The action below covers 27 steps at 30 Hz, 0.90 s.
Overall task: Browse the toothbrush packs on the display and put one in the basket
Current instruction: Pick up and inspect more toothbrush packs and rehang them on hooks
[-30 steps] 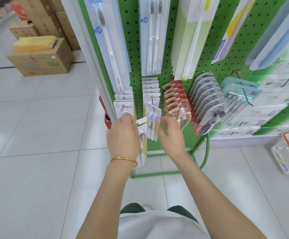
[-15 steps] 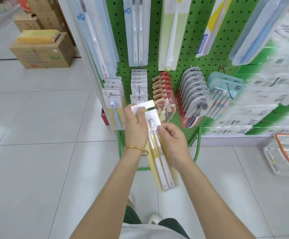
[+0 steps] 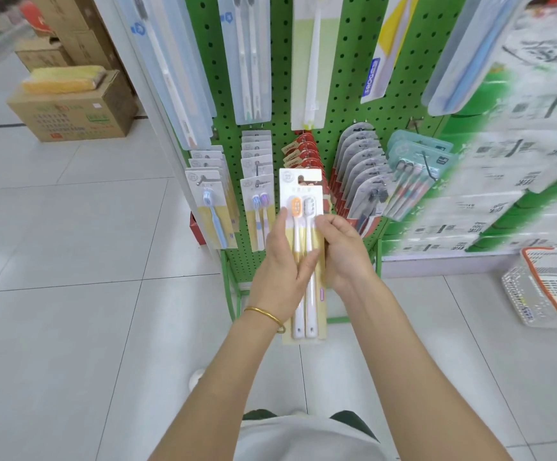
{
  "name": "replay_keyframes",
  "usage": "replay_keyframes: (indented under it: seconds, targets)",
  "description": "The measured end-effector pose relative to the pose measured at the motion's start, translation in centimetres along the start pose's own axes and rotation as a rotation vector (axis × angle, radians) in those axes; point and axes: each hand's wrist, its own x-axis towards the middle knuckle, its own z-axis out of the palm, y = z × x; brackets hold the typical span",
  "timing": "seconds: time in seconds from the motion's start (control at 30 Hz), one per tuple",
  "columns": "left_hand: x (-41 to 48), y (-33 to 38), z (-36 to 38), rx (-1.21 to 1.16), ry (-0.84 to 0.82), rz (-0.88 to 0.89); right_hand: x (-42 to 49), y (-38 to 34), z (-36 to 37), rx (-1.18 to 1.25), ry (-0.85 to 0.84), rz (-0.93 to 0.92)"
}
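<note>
Left hand (image 3: pixel 278 271) | right hand (image 3: pixel 345 257) | gripping toothbrush pack (image 3: pixel 302 207) edges

- Lighting: bright, even, diffuse; source not in view.
- Shadows: faint, soft on floor tiles (image 3: pixel 71 294).
- Blur: right-side shelf packs (image 3: pixel 520 161) smeared; top-left corner soft.
- Distortion: wide-angle; pegboard (image 3: pixel 337 94) edges splay outward.
- Centre sharp.
</note>
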Motion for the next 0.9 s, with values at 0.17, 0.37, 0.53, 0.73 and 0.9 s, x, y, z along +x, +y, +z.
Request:
replay_keyframes:
  seconds: [0.17,0.37,0.53,0.73,0.9]
  targets:
    - [-1.8,-0.6,0.1,0.12,-0.221,0.036,1.3,-1.6,-0.5,0.097,0.075,0.032]
    - [-1.9,-0.2,-0.1,0.415,-0.244,0.01,2.1,-2.2,0.1,0.126,0.14,0.017]
    - [-1.0,-0.4,-0.5,0.337,-0.269,-0.075,1.9,-1.9,0.5,0.159,0.062,0.09]
    - [-0.1,-0.7,-0.8,-0.092,-0.435,-0.203,2.4,-1.9,-0.3,0.061,-0.047,0.08]
    - [0.4,-0.7,-0.6,-0.257,-0.337,-0.331,2.3,-2.1,-0.8,-0.056,-0.032,-0.008]
